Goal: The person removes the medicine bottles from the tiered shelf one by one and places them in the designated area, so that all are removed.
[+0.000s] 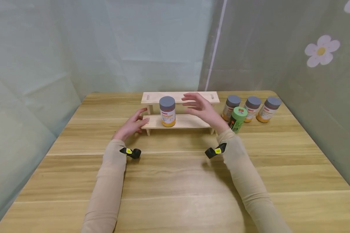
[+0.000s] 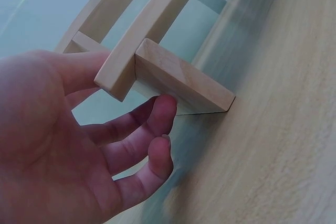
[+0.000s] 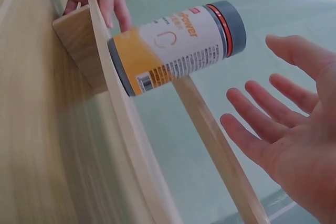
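A two-tier wooden rack stands on the table. On its lower board is an upright jar with a grey lid and a white and orange label. My left hand holds the left end of the rack; in the left wrist view its thumb passes behind the board and curled fingers lie by the short leg. To the right of the jar hovers my right hand, fingers apart and loosely bent. The right wrist view has a gap between that hand and the jar.
Right of the rack stand three similar grey-lidded jars, a near one, a middle one and a far-right one. A green canister is in front of them, beside my right wrist. Curtains hang behind the table.
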The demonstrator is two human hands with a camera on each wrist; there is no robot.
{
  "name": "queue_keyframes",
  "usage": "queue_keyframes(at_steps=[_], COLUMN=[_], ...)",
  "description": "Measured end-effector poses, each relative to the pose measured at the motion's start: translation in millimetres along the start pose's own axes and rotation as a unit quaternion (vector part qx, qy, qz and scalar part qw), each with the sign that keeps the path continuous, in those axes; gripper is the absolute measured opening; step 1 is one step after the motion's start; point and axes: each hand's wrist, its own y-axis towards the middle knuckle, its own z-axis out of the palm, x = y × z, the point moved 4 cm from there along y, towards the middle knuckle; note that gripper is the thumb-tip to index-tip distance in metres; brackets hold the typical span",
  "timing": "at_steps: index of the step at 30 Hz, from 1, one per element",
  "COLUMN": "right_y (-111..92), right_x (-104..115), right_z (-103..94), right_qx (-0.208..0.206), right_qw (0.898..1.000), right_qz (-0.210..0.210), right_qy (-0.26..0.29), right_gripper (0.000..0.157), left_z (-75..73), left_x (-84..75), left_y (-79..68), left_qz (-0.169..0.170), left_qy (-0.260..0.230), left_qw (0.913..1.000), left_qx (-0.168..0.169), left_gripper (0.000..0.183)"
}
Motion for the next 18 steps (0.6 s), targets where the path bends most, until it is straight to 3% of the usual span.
queue_keyframes(at_steps=[18], right_y=[5.4], right_x=[-9.3], right_z=[22.0], right_qx=[-0.012], right_qw=[0.999], right_qz=[0.026], right_qy=[0.028], right_gripper=[0.054], left_z=[0.2], left_x=[-0.3], left_y=[0.4], left_qz=[-0.004], left_qy=[0.001], left_qw=[1.0000], left_qx=[-0.003], left_gripper=[0.064])
